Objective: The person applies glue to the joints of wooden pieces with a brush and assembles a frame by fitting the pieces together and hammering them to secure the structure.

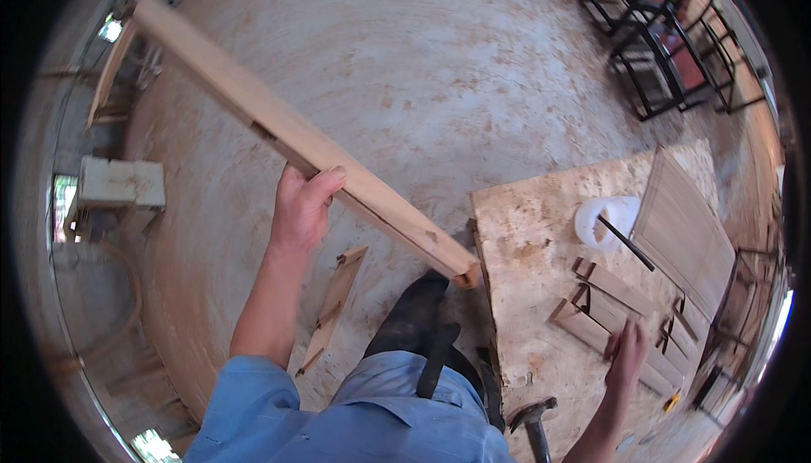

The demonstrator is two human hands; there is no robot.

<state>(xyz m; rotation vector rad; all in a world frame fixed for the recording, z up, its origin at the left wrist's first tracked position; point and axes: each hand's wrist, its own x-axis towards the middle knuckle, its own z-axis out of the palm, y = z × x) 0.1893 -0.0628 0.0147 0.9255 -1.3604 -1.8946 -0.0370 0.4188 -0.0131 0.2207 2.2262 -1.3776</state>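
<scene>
My left hand [304, 209] is closed around a long, light wooden beam [279, 117], its thumb lying along the top. The beam slants from the far left down to the bench's left edge, with a dark slot in its side. Over the bench, my right hand [627, 351] has its fingers curled, just above several short wooden pieces [621, 287]; whatever it may hold is hidden. Dark notches or slots show on some of these pieces. A claw hammer [534, 425] lies at the bench's near edge, between my body and my right forearm.
On the plywood bench [515, 235] stand a white tub [596, 231] with a dark stick and a large wooden panel [684, 226]. A narrow wooden frame [334, 311] lies on the floor by my legs. Dark chair frames [663, 49] stand far right, a pale box-shaped machine [122, 184] left.
</scene>
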